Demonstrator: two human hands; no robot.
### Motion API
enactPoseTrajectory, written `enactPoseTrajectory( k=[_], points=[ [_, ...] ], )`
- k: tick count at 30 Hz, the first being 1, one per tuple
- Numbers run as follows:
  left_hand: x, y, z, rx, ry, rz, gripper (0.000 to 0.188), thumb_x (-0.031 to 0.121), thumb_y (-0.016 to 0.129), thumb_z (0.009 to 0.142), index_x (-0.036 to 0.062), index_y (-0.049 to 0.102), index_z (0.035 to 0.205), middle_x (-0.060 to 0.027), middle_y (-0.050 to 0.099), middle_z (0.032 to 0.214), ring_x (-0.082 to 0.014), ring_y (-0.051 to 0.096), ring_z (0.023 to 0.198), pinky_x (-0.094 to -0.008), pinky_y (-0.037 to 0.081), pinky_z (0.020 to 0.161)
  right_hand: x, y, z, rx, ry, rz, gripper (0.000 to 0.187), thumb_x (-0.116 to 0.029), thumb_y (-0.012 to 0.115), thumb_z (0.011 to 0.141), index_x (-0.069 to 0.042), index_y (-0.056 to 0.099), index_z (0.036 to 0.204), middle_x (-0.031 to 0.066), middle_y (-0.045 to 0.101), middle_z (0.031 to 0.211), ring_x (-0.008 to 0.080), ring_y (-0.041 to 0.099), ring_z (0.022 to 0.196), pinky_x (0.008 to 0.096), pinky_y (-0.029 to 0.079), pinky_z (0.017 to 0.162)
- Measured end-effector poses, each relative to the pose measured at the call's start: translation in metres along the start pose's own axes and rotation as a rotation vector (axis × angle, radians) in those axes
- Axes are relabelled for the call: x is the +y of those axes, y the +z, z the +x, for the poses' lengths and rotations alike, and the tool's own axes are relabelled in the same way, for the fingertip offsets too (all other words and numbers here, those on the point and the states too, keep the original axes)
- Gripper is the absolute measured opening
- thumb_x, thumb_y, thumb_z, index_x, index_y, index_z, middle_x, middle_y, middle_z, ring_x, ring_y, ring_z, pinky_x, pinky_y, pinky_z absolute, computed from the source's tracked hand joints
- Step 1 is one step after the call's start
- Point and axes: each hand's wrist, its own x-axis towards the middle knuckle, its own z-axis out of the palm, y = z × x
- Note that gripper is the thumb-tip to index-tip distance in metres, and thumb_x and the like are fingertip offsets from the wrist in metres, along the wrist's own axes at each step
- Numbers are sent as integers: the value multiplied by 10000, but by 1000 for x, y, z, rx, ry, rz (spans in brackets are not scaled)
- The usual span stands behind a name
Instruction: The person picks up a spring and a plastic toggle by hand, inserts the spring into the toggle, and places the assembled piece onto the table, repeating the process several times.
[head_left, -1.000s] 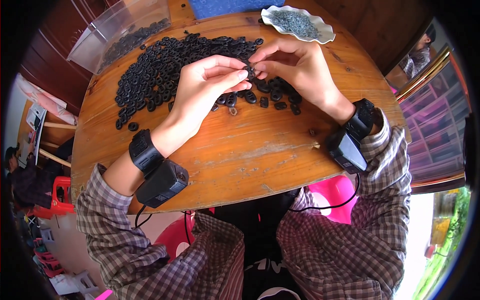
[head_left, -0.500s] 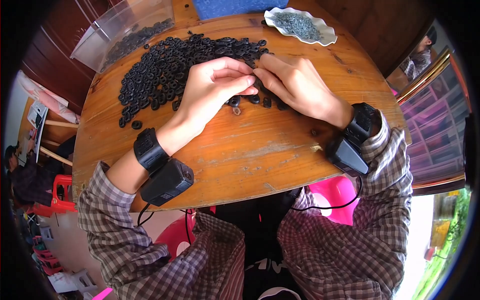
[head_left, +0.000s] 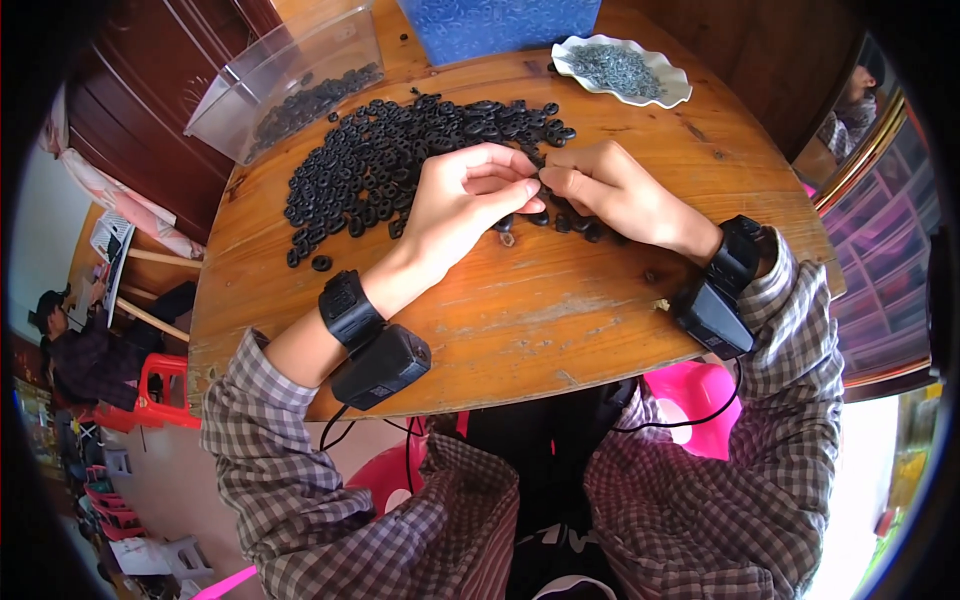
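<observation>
Apparently pinch-tight, left hand (head_left: pixel 468 197) on something small.

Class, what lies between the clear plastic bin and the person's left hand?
A spread heap of small black rounded pieces, on the brown wooden table; the head view shows it.

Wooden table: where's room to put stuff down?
The wooden table has bare wood between its near edge and the left hand and right hand; another patch separates the right hand from the white scalloped dish. It's crowded beyond the left hand: black ring-like pieces spread toward the clear plastic bin.
</observation>
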Motion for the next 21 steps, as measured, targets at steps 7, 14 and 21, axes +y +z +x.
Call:
enactPoseTrajectory(
  k=[7,14,21],
  points=[
    [-3,-3,4,197,103,-27,88,9,564,789,-27,550,868,-92,594,795,-144,595,696,-244,500,660,6,0,5,54,55,-125,196,-177,525,848,10,568,806,82,533,737,171,521,682,278,414,612],
    [-7,-19,6,342,129,-92,67,30,533,802,2,548,861,-61,568,772,-120,554,682,-233,465,594,19,3,7,-10,-246,-393,98,-1,608,716,14,583,810,117,562,847,287,550,784,326,450,695],
    [-6,-15,6,302,111,-38,86,51,559,793,-3,556,860,-62,574,780,-112,553,684,-228,459,600,25,5,7,116,-263,-386,89,2,598,733,10,546,804,93,543,799,250,549,694,310,451,633]
  ],
)
